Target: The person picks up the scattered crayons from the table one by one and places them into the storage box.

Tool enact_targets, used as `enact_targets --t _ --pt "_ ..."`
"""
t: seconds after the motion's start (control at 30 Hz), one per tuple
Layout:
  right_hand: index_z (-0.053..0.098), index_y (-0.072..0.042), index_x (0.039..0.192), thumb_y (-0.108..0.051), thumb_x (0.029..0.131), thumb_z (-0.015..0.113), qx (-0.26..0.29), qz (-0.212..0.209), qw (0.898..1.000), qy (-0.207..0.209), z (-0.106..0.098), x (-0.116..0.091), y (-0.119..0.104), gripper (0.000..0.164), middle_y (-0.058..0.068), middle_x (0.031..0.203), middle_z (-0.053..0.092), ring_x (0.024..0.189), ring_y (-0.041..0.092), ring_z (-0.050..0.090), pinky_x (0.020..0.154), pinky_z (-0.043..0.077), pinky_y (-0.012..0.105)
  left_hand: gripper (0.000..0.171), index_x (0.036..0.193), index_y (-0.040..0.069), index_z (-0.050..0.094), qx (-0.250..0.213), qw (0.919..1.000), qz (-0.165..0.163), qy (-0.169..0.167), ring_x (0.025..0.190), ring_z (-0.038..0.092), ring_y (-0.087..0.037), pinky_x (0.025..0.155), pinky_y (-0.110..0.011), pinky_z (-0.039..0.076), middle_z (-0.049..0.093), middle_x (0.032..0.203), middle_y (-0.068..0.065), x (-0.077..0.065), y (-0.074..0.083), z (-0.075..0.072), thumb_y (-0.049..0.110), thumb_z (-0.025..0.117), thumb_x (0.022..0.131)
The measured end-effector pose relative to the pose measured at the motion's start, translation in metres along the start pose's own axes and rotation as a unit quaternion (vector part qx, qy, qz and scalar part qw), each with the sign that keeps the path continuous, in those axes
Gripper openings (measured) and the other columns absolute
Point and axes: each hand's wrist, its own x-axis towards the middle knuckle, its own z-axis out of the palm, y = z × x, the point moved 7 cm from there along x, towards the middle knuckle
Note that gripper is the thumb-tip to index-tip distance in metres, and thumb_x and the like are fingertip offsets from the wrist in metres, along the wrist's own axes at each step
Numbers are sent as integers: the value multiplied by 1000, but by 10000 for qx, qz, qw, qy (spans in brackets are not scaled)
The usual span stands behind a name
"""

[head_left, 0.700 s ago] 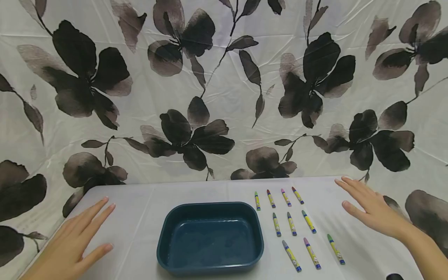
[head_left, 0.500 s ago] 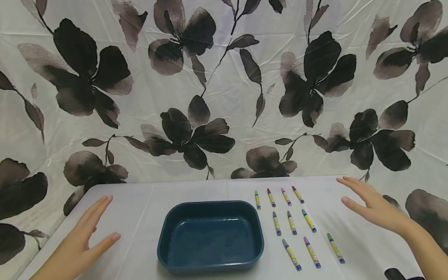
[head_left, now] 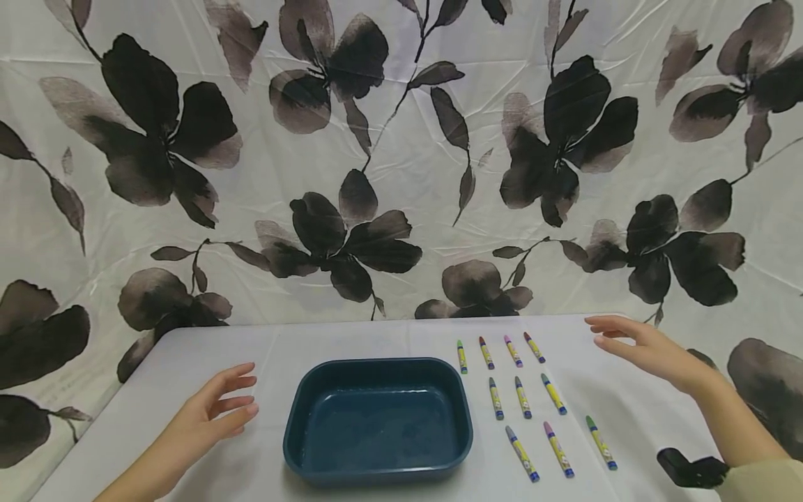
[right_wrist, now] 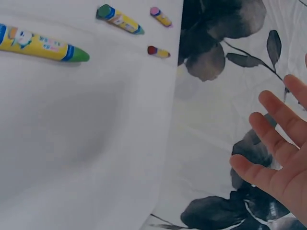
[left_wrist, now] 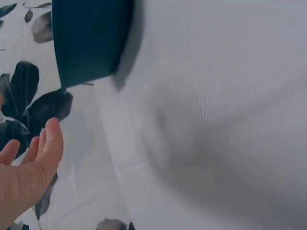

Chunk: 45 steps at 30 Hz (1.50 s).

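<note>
With the right hand (head_left: 652,352) partly cropped in its wrist view, both it and the left hand (head_left: 203,416) loose and ungrasping, ten crayons (head_left: 523,399) lie to the right hand's left and near side, long axes slanting slightly leftward, tips away from the person.

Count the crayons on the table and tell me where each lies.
10, all right of the blue tub: four far crayons, three middle crayons, three near crayons, each set in a rough row. None looks hidden.
</note>
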Motion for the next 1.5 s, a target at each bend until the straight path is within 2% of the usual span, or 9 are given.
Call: enact_targets --t 0.17,0.27,0.43,0.67,0.77,0.93,1.1,1.5 --pt "45 0 133 -28 95 54 429 99 9985 -322 10 11 6 48 23 123 53 110 36 51 81 45 52 68 143 4 26 -537 9974 -477 43 110 52 -30 82 -45 50 36 136 -27 8 -13 12 28 62 90" --pt "45 2 132 -26 95 54 915 186 9939 -585 18 19 10 48 23 120 55 103 32 54 80 48 48 68 142 3 27 -575 9960 -688 -5 108 53 -29 81 -46 50 37 135 -28 11 -19 19 27 63 89" --pt "42 5 132 -22 94 55 1650 408 9816 -871 31 31 21 48 21 113 58 98 31 55 80 49 45 71 143 5 28 -366 9967 -674 -283 105 53 -29 79 -47 51 39 134 -27 13 -19 33 28 65 87" --pt "37 7 134 -23 94 56 2208 959 9680 -713 59 46 38 54 21 112 57 96 30 55 79 49 37 68 142 2 29 -615 9944 -748 -424 100 55 -26 79 -46 51 45 126 -23 16 -21 42 26 64 88" --pt "37 8 134 -23 93 57 2303 1147 9637 -714 70 49 45 55 20 112 57 95 27 55 78 49 36 67 141 -1 27 -811 9920 -766 -586 96 55 -23 79 -43 51 47 121 -19 17 -24 45 24 62 90" --pt "39 10 131 -21 94 55 2379 1186 9605 -819 80 51 50 51 22 115 56 95 25 55 80 48 38 67 141 -3 26 -965 9899 -659 -807 90 53 -21 75 -37 51 46 114 -16 19 -24 52 22 61 90" --pt "40 9 131 -19 93 56 2308 1323 9614 -699 84 54 54 50 22 115 55 92 22 56 79 48 37 67 141 -3 27 -992 9894 -680 -810 87 52 -20 75 -36 51 45 110 -15 21 -25 55 21 62 89" --pt "41 9 130 -11 91 56 2093 1747 9608 -495 93 69 65 46 11 98 56 83 18 53 70 47 30 68 141 -6 23 -1202 9860 -639 -961 84 53 -20 71 -31 51 46 102 -11 24 -25 57 17 62 90"
